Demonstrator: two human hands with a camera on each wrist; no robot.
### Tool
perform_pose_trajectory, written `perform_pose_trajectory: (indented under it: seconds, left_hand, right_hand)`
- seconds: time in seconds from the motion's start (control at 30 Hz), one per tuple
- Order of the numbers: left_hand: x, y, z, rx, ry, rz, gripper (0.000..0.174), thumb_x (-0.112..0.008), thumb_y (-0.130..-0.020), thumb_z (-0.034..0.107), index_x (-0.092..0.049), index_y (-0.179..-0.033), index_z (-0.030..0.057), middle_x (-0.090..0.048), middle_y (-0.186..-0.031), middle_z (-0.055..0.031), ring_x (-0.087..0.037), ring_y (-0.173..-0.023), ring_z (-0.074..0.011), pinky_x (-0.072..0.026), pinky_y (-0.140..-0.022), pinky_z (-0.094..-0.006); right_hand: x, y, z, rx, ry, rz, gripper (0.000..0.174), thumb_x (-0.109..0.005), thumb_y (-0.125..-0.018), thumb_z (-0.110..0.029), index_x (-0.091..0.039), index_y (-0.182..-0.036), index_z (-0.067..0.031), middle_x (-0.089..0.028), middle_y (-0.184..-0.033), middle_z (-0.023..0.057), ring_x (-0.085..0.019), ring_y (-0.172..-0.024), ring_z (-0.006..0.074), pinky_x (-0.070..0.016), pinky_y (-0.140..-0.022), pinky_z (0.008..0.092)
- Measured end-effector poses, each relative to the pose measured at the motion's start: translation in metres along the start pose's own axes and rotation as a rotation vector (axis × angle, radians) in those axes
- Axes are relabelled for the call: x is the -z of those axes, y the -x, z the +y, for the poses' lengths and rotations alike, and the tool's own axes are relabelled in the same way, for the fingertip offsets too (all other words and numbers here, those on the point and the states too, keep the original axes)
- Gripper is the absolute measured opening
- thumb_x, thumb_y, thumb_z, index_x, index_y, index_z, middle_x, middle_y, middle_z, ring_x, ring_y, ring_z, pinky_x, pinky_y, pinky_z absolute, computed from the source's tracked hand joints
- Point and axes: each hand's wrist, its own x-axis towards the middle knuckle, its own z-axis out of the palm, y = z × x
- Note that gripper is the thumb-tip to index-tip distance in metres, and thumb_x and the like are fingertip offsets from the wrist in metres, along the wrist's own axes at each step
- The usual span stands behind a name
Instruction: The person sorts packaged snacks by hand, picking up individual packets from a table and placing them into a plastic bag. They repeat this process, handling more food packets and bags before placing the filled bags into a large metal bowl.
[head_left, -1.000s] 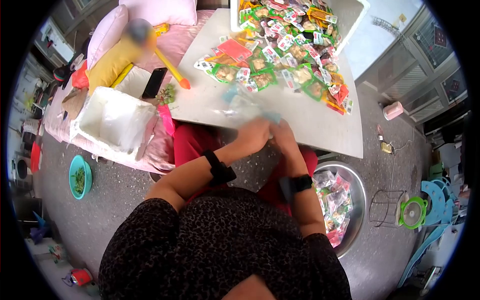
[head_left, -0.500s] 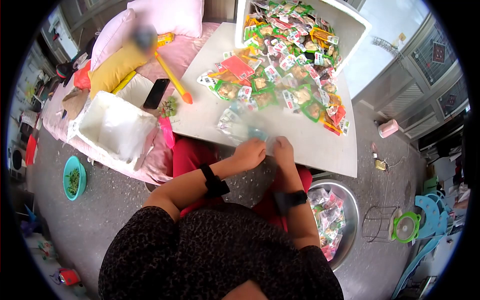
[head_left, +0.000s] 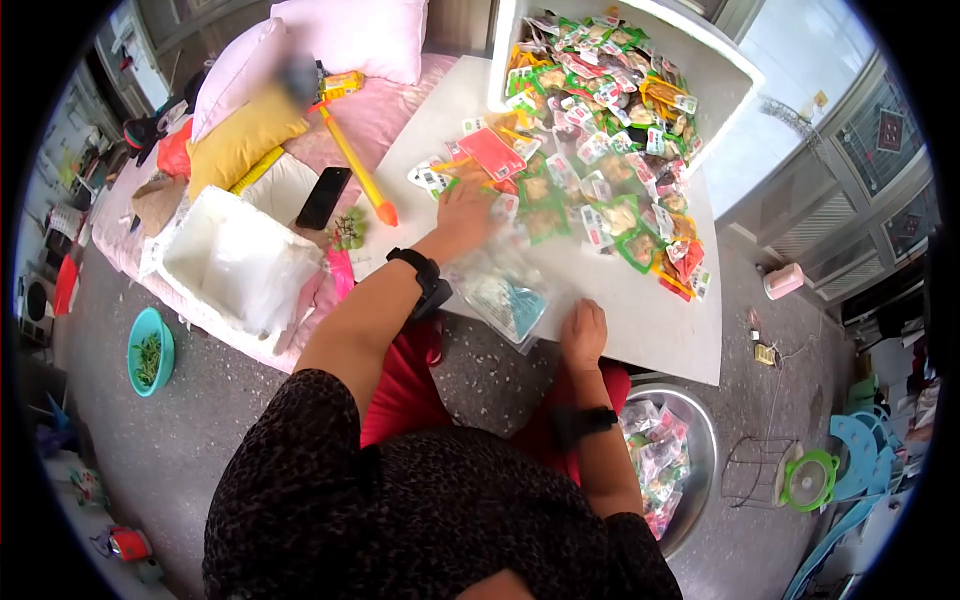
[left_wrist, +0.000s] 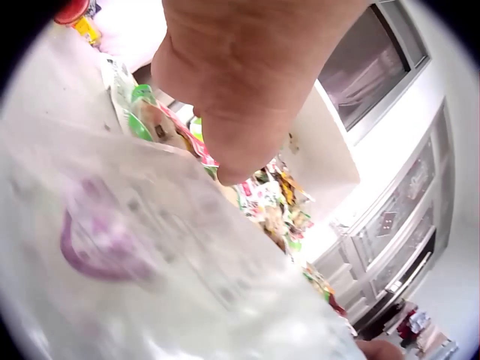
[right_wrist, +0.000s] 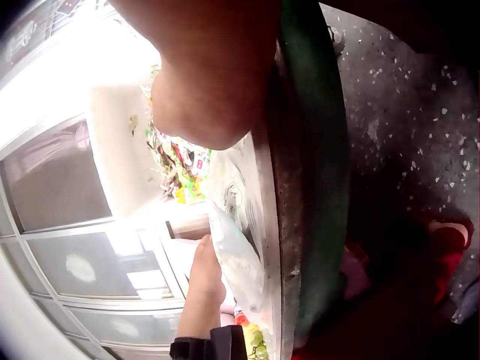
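Observation:
My left hand reaches forward over the near left part of a pile of small snack packets, fingers stretched toward a red packet. Its outline is a little blurred. Below that wrist a clear plastic bag with white and blue showing lies at the table's near edge; it fills much of the left wrist view, where a purple print shows on it. My right hand rests at the table edge to the right of the bag, fingers loosely curled and holding nothing visible.
A white foam box tipped toward me spills packets onto the table. By my right leg stands a metal basin of packets. On the bed at left are another foam box, a phone and a yellow stick.
Both hands were together at the clear bag near the table edge. The left hand has left it and moved forward to the packets; the right has shifted slightly right onto the edge.

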Motion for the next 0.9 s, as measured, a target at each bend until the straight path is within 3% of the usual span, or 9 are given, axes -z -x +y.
perform_pose_trajectory:
  seconds: [0.17, 0.23, 0.33, 0.43, 0.47, 0.57, 0.67, 0.77, 0.9]
  left_hand:
    - [0.014, -0.002, -0.012, 0.067, 0.166, -0.467, 0.045, -0.046, -0.074, 0.040, -0.041, -0.115, 0.0230, -0.040, -0.116, -0.0090, -0.033, -0.111, -0.0283, -0.0324, -0.087, -0.0433]
    - [0.015, 0.008, -0.005, 0.098, 0.186, -0.391, 0.043, -0.046, -0.074, 0.038, -0.041, -0.114, 0.0237, -0.042, -0.113, -0.0089, -0.036, -0.109, -0.0284, -0.0354, -0.084, -0.0414]
    - [0.010, 0.018, -0.004, 0.099, 0.222, -0.248, 0.041, -0.047, -0.073, 0.034, -0.044, -0.112, 0.0218, -0.046, -0.106, -0.0086, -0.040, -0.103, -0.0292, -0.0378, -0.082, -0.0392]
    - [-0.007, 0.019, -0.010, 0.088, 0.228, -0.140, 0.038, -0.048, -0.072, 0.032, -0.047, -0.107, 0.0181, -0.049, -0.102, -0.0084, -0.044, -0.097, -0.0302, -0.0384, -0.080, -0.0388]
    - [-0.014, 0.018, -0.012, 0.081, 0.227, -0.113, 0.038, -0.048, -0.071, 0.031, -0.049, -0.106, 0.0168, -0.050, -0.101, -0.0083, -0.045, -0.095, -0.0305, -0.0385, -0.080, -0.0389]
    - [-0.014, 0.018, -0.013, 0.085, 0.266, -0.090, 0.035, -0.049, -0.071, 0.031, -0.052, -0.100, 0.0117, -0.051, -0.100, -0.0086, -0.046, -0.094, -0.0300, -0.0382, -0.080, -0.0371]
    - [-0.015, 0.020, -0.014, 0.088, 0.288, -0.072, 0.035, -0.049, -0.072, 0.031, -0.053, -0.099, 0.0102, -0.052, -0.098, -0.0090, -0.046, -0.093, -0.0293, -0.0379, -0.080, -0.0367]
    - [-0.013, 0.019, -0.016, 0.115, 0.286, -0.110, 0.035, -0.048, -0.072, 0.032, -0.053, -0.100, 0.0116, -0.052, -0.098, -0.0084, -0.046, -0.094, -0.0289, -0.0379, -0.079, -0.0375]
    - [-0.014, 0.020, -0.023, 0.156, 0.280, -0.184, 0.034, -0.045, -0.072, 0.033, -0.053, -0.099, 0.0142, -0.053, -0.099, -0.0075, -0.046, -0.095, -0.0291, -0.0386, -0.077, -0.0394]
  right_hand:
    - [-0.001, -0.002, 0.000, 0.031, -0.006, 0.015, 0.017, -0.050, -0.065, -0.003, -0.050, -0.081, -0.0005, -0.052, -0.086, 0.0156, -0.050, -0.077, 0.0314, -0.0418, -0.066, 0.0385]
    - [0.000, -0.002, -0.001, 0.022, -0.004, 0.014, 0.016, -0.050, -0.065, -0.003, -0.050, -0.081, -0.0004, -0.052, -0.084, 0.0159, -0.050, -0.076, 0.0313, -0.0417, -0.066, 0.0383]
    - [0.004, -0.006, -0.006, -0.216, -0.104, -0.093, 0.019, -0.050, -0.069, -0.009, -0.049, -0.085, 0.0018, -0.052, -0.082, 0.0172, -0.050, -0.074, 0.0325, -0.0415, -0.066, 0.0385]
    - [0.012, -0.019, -0.028, -0.455, -0.361, -0.208, 0.031, -0.051, -0.073, -0.017, -0.045, -0.095, 0.0043, -0.053, -0.082, 0.0188, -0.051, -0.073, 0.0337, -0.0416, -0.066, 0.0388]
    - [0.008, -0.021, -0.031, -0.407, -0.285, -0.296, 0.047, -0.054, -0.073, -0.024, -0.038, -0.107, 0.0052, -0.053, -0.087, 0.0209, -0.052, -0.073, 0.0346, -0.0420, -0.066, 0.0390]
    - [0.001, -0.031, -0.051, -0.641, -0.538, -0.341, 0.059, -0.060, -0.067, -0.017, -0.032, -0.115, 0.0037, -0.050, -0.099, 0.0240, -0.053, -0.076, 0.0324, -0.0426, -0.068, 0.0366]
    - [-0.042, -0.018, -0.026, -0.550, -0.454, -0.125, 0.058, -0.056, -0.065, -0.007, -0.030, -0.117, -0.0024, -0.052, -0.093, 0.0192, -0.053, -0.074, 0.0229, -0.0434, -0.064, 0.0300]
    - [-0.031, -0.028, -0.031, -0.548, -0.484, -0.196, 0.049, -0.051, -0.065, -0.003, -0.037, -0.112, -0.0029, -0.054, -0.086, 0.0153, -0.053, -0.074, 0.0226, -0.0434, -0.064, 0.0300]
    - [-0.024, -0.036, -0.018, -0.442, -0.488, -0.104, 0.038, -0.045, -0.062, 0.004, -0.045, -0.099, -0.0013, -0.052, -0.077, 0.0153, -0.052, -0.071, 0.0291, -0.0422, -0.064, 0.0348]
